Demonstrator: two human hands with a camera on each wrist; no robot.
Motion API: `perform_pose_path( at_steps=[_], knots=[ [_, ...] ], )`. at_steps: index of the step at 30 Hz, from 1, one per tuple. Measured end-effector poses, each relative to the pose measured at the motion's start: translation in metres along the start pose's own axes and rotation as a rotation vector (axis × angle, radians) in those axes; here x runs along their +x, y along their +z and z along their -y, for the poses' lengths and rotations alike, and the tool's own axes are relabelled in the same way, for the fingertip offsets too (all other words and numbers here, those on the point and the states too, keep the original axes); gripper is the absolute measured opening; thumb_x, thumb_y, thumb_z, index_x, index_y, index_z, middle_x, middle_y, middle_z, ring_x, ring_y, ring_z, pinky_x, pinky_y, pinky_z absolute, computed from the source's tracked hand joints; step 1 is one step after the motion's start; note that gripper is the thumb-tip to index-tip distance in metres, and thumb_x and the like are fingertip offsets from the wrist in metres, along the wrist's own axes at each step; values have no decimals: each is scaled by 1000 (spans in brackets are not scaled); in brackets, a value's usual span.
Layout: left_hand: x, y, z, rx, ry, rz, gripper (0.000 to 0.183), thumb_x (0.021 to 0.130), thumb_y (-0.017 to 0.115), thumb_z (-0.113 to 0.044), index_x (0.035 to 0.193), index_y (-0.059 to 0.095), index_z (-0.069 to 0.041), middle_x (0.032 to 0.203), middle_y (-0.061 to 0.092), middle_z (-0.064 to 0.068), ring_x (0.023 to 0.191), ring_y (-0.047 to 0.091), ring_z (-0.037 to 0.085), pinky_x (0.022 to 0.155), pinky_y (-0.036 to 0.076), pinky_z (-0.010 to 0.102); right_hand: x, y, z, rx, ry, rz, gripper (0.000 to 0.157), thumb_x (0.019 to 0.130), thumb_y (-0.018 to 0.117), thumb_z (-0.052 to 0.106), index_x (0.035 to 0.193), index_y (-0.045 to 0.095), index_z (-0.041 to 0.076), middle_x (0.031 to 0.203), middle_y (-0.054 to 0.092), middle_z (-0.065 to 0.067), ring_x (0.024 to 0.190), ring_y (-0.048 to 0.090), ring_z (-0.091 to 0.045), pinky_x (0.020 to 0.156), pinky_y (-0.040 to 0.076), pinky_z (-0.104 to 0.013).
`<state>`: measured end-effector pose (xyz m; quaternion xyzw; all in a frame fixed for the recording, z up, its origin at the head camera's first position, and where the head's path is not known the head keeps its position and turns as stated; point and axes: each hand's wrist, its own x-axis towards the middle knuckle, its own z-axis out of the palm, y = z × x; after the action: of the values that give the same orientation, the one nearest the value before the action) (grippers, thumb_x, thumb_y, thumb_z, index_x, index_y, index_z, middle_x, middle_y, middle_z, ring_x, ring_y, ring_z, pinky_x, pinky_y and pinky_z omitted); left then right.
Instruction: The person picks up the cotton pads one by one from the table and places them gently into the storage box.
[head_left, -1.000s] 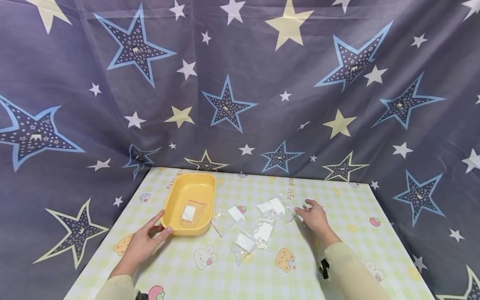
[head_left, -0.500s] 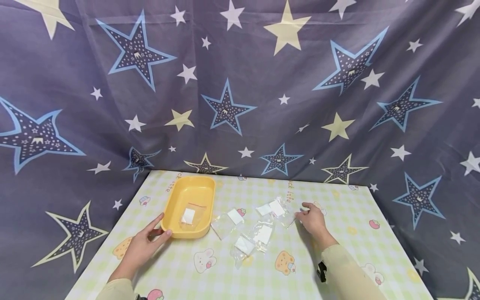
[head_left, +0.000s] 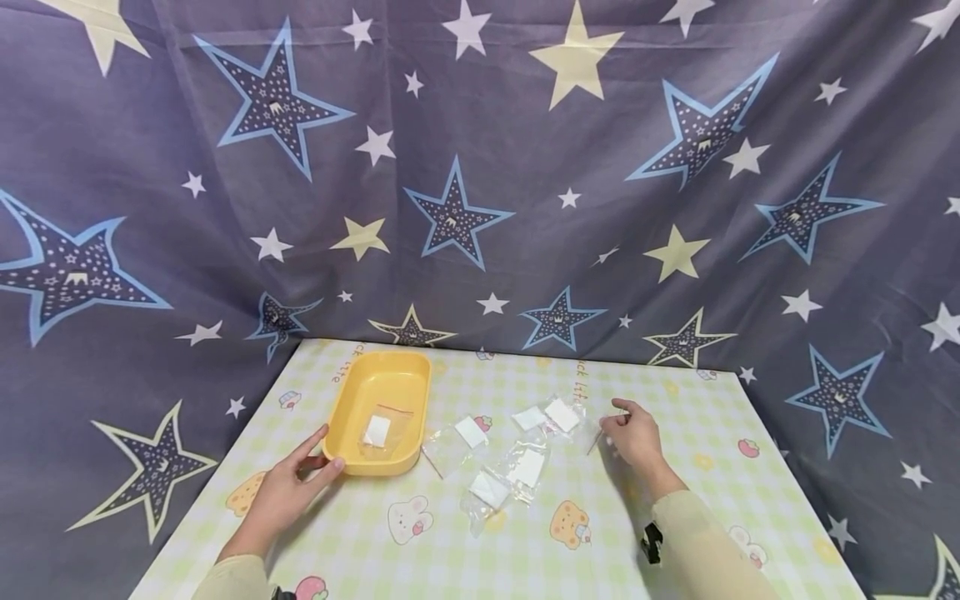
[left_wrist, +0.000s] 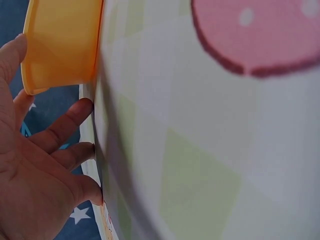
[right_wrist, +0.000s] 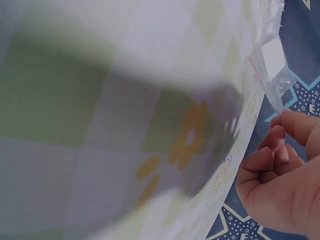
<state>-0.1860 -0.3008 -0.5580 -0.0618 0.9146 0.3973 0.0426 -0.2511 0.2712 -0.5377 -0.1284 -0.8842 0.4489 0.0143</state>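
At the near left corner of a yellow plastic tub (head_left: pixel 378 468), my left hand (head_left: pixel 288 492) holds the rim between thumb and forefinger. Its other fingers (left_wrist: pixel 75 155) reach down beside the table edge in the left wrist view. My right hand (head_left: pixel 636 435) pinches the edge of a clear zip bag (right_wrist: pixel 267 82) between thumb and forefinger. Inside that bag a flat white piece (head_left: pixel 562 414) shows. A similar bag with a white piece (head_left: pixel 377 431) lies in the tub.
Several more clear bags with white pieces lie on the checked table (head_left: pixel 450 567), among them one beside the tub (head_left: pixel 471 432) and two nearer the front, one with a white piece (head_left: pixel 490 488). A star-patterned curtain (head_left: pixel 487 108) hangs behind the table.
My right hand has shifted slightly right, drawing the pinched bag a little away from the white piece beside it. The left hand and tub stay in place.
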Motion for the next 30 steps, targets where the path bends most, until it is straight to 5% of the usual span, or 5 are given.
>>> perform_pose_path(
  at_steps=[12,30],
  knots=[
    [-1,-1,-2,9,-10,13,92,96,67,-69,171,27,-34,146,67,22,145,53,49,119,39,73,-3,-9,2,-35,-62,-69,54,100,70,16,150,57,2,104,76,-13,76,63,-10,67,51,-23],
    [-2,-2,-1,11,-1,2,93,96,68,-70,171,29,-32,145,68,22,141,58,48,116,42,72,-13,-24,23,-74,-270,-81,49,102,72,14,149,61,5,108,80,-14,98,75,-24,80,55,-22]
  ],
)
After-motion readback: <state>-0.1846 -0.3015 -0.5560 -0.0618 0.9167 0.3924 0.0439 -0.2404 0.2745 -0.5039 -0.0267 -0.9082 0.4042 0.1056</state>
